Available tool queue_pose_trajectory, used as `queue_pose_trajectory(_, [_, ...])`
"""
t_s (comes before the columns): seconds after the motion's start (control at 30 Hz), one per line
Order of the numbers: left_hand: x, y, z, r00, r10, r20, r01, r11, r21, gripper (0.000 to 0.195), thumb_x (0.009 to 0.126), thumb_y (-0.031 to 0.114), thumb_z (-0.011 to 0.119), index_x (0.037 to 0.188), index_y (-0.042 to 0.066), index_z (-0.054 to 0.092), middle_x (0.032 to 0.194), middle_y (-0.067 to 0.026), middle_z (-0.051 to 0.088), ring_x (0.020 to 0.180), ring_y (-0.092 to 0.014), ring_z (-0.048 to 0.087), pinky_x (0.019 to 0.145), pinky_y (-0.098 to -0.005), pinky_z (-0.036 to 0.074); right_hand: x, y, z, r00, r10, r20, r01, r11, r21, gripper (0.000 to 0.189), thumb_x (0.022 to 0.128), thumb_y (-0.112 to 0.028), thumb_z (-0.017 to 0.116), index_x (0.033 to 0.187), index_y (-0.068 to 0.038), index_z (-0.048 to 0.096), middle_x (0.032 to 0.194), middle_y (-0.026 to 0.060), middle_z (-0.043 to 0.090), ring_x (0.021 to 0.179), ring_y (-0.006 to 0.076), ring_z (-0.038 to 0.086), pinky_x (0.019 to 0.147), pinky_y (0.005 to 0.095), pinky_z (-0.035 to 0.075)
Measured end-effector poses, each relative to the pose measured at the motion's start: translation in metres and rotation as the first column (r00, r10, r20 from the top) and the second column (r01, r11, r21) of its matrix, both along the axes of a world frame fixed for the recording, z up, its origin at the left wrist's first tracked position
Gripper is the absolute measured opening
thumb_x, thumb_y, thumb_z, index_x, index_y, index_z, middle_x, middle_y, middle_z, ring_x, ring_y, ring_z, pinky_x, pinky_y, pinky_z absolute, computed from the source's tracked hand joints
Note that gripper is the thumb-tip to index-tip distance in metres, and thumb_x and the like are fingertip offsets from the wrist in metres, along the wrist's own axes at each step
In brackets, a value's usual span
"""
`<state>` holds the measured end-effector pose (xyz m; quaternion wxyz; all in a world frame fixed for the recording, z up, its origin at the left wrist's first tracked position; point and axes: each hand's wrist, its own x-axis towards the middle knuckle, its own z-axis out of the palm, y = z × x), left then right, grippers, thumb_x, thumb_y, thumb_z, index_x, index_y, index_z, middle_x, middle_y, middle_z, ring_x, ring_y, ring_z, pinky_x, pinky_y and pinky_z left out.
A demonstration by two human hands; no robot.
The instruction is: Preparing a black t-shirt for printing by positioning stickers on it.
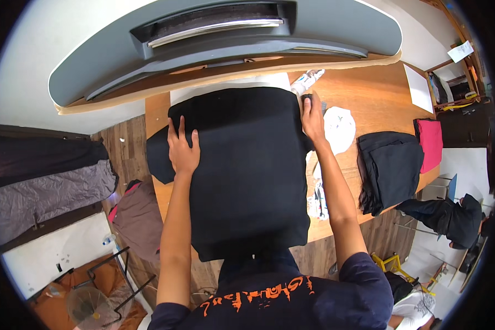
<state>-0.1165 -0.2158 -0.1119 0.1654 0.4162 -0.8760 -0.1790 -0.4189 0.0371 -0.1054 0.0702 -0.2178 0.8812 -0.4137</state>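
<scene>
A black garment (247, 165), probably a T-shirt, lies spread in front of me, its body smooth and its near end at the table's front edge. My left hand (184, 150) rests on its left side with the fingers apart. Beyond that hand a black sleeve (161, 154) sticks out to the left. At the upper right edge of the garment is my right hand (313, 119), fingers bent beside a bit of dark cloth. Whether it grips the cloth is unclear, since the fingers are partly blurred. A white sheet (231, 84) shows behind the garment.
Beyond the garment a large grey curved panel (231, 45) overhangs the wooden table (379, 107). A clear plastic bottle (307, 81) and a crumpled white item (339, 128) lie right of my right hand. Folded black garments (390, 171) and red cloth (429, 144) sit farther right; beyond is a person (458, 218).
</scene>
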Motion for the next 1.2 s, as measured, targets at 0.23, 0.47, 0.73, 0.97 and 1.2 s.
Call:
queue_pose_trajectory(0.23, [0.000,-0.002,0.002,1.000,0.004,0.025,-0.004,1.000,-0.009,0.059,0.107,0.042,0.052,0.162,0.022,0.041,0.172,-0.0180,0.024,0.153,-0.041,0.035,0.112,-0.0506,0.047,0.061,-0.037,0.005,0.708,0.586,-0.395,-0.496,0.810,0.313,0.052,0.105,-0.024,0.054,0.154,-0.007,0.048,0.162,0.0173,0.043,0.152,0.0381,0.038,0.125,0.0501,0.031])
queue_pose_trajectory(0.47, [-0.006,0.005,-0.003,1.000,-0.010,-0.027,0.007,0.991,-0.130,0.061,0.105,0.038,0.056,0.161,0.017,0.042,0.170,-0.0199,0.026,0.153,-0.042,0.032,0.120,-0.0552,0.034,0.007,-0.035,-0.028,0.963,0.069,-0.262,-0.081,0.996,-0.037,0.047,0.108,-0.021,0.049,0.145,0.008,0.051,0.149,0.0316,0.052,0.142,0.0455,0.048,0.122,0.0483,0.035])
queue_pose_trajectory(0.73, [-0.084,0.104,0.027,0.855,-0.476,-0.205,0.506,0.852,0.133,0.055,0.109,0.029,0.043,0.160,0.008,0.042,0.169,-0.0174,0.035,0.158,-0.038,0.028,0.129,-0.0536,0.017,0.133,-0.048,-0.020,0.693,0.578,-0.432,-0.431,0.812,0.394,0.059,0.101,-0.024,0.052,0.154,0.001,0.047,0.164,0.0237,0.039,0.154,0.0400,0.033,0.129,0.0516,0.020])
queue_pose_trajectory(0.97, [0.015,0.069,0.014,0.896,-0.408,0.176,0.427,0.901,-0.079,0.062,0.104,0.044,0.058,0.160,0.022,0.046,0.171,-0.0149,0.031,0.158,-0.039,0.026,0.128,-0.0593,0.014,0.110,0.030,-0.016,0.971,0.163,-0.173,-0.143,0.982,0.123,0.057,0.109,-0.026,0.050,0.161,-0.006,0.039,0.166,0.0245,0.034,0.153,0.0447,0.034,0.125,0.0494,0.030])
queue_pose_trajectory(1.2, [0.109,0.085,0.005,0.992,-0.098,-0.075,0.109,0.982,0.152,0.065,0.106,0.038,0.059,0.164,0.016,0.037,0.172,-0.0194,0.025,0.157,-0.043,0.027,0.124,-0.0504,0.031,0.161,0.119,-0.026,0.883,-0.020,0.469,0.028,1.000,-0.009,0.056,0.116,-0.033,0.032,0.158,0.003,0.040,0.160,0.0249,0.047,0.151,0.0354,0.042,0.124,0.0384,0.031])
